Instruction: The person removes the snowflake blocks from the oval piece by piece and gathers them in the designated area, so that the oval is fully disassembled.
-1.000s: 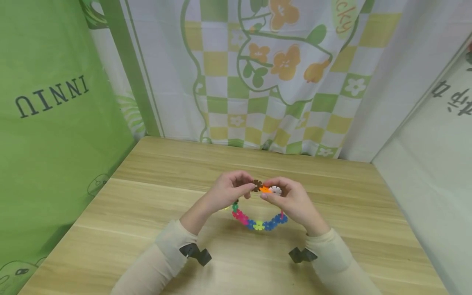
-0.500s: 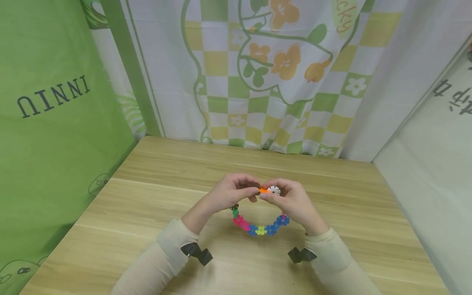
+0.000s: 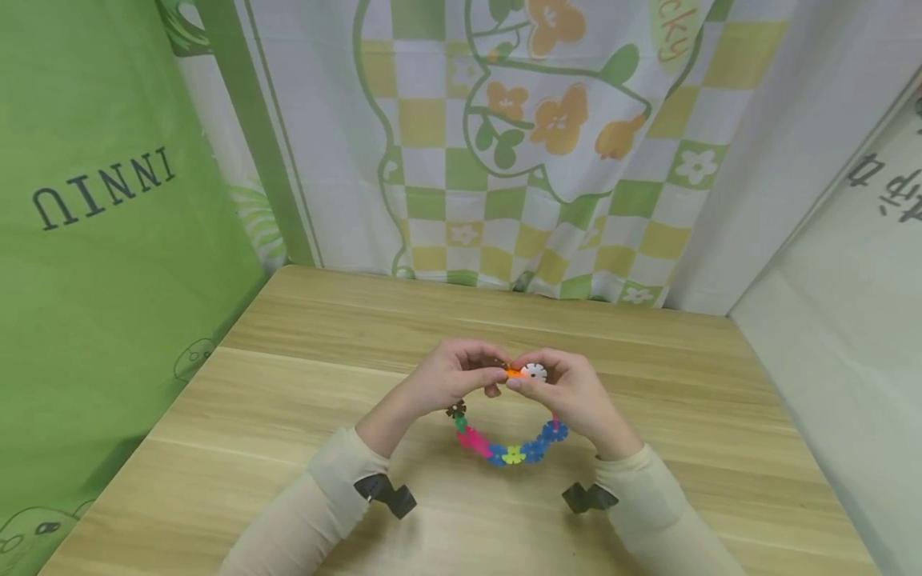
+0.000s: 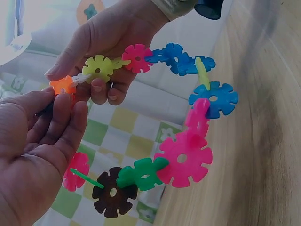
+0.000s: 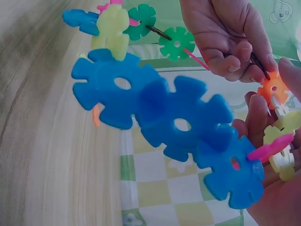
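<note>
A chain of colourful notched plastic snowflake discs hangs in a loop between both hands. My left hand pinches a dark brown disc, seen edge-on against the orange disc. The right hand pinches that orange disc, with a white disc beside it. Lower in the loop, the left wrist view has a brown disc, a green disc and a large pink disc. Blue discs fill the right wrist view. Fingers hide how fully the brown and orange discs interlock.
The loop hangs over a wooden table. A checked, flowered curtain closes off the back, a green cloth the left and a white panel the right. Each wrist wears a black camera mount.
The brown disc in my left fingers has turned from face-on to mostly hidden, as the left fingertips came closer to the right ones. The loop's lower part has dropped slightly toward me.
</note>
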`<state>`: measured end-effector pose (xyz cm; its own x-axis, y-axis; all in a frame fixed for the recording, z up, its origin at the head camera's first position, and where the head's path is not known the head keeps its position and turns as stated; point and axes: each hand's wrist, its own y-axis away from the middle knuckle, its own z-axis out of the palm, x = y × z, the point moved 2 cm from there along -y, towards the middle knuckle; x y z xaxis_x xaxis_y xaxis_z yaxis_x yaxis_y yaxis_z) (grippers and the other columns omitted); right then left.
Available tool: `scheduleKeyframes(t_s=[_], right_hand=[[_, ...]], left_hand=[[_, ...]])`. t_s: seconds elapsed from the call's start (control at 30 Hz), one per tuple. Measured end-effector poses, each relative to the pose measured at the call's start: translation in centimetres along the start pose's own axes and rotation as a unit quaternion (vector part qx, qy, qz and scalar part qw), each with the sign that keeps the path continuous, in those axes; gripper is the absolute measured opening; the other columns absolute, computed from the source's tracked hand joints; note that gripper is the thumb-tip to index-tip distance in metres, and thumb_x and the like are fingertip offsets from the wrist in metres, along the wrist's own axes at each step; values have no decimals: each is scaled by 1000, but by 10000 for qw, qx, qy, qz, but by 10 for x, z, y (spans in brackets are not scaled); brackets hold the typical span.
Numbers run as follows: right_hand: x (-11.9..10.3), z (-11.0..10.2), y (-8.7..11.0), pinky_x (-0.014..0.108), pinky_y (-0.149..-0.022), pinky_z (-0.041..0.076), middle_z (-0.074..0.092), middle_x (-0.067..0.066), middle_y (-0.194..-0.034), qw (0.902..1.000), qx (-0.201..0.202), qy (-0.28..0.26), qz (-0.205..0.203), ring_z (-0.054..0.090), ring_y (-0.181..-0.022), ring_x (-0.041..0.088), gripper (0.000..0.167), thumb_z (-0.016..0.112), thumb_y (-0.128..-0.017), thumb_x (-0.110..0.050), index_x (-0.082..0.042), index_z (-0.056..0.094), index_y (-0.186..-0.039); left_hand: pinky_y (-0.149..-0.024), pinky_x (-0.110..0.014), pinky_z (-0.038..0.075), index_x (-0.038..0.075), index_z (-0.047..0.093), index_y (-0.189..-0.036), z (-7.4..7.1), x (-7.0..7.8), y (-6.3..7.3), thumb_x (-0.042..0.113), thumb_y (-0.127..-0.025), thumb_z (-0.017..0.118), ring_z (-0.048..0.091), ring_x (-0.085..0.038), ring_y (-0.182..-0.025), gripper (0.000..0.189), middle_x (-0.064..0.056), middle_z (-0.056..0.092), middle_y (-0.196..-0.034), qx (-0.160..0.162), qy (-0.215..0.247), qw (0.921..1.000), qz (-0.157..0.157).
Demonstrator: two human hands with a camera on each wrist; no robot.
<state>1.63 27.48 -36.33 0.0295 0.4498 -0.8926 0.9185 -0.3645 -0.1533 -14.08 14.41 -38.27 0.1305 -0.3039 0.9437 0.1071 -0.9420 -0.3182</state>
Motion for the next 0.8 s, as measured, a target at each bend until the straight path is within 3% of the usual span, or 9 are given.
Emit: scheduleKeyframes(t_s=[0.13,0.33,0.47,0.63,0.8], right_hand=[[1,0,0,24,-41,33,51,5,-62,10000,-39,36,3,33,-42,11,21,76,-87,-27,-13,72,-103],[3,-1,0,25,-40,34,48,4,-55,10000,15,28,17,34,-41,12,21,77,-87,-26,-13,72,-102],[3,-3,0,25,-40,34,52,6,-58,10000,39,-8,49,34,-40,12,22,78,-86,-27,-13,72,-102],[5,-5,1,25,-40,34,61,9,-69,9999,89,-75,111,34,-41,12,22,78,-86,-25,-12,72,-101],[5,-7,2,25,-42,34,54,7,-62,9996,108,-90,244,33,-43,12,23,78,-85,-27,-12,72,-102]], left_hand=[[-71,-47,57,1,68,-109,0,-3,0,7,-95,64,66,-24,-75,15,-13,70,-91,67,60,9999,-85],[-74,-48,57,-1,64,-101,-4,-6,1,8,-94,66,68,-24,-73,12,-11,69,-88,436,171,9976,-513],[-76,-50,56,1,64,-105,-13,-7,3,12,-94,68,67,-23,-73,16,-10,70,-92,648,46,9953,-724],[-77,-55,53,9,67,-110,-37,-20,7,25,-93,70,63,-21,-74,24,-14,70,-96,1086,-531,9872,-1040],[-79,-58,50,6,66,-115,-69,-45,16,25,-94,69,60,-22,-76,29,-22,66,-102,1468,-815,9764,-1359]])
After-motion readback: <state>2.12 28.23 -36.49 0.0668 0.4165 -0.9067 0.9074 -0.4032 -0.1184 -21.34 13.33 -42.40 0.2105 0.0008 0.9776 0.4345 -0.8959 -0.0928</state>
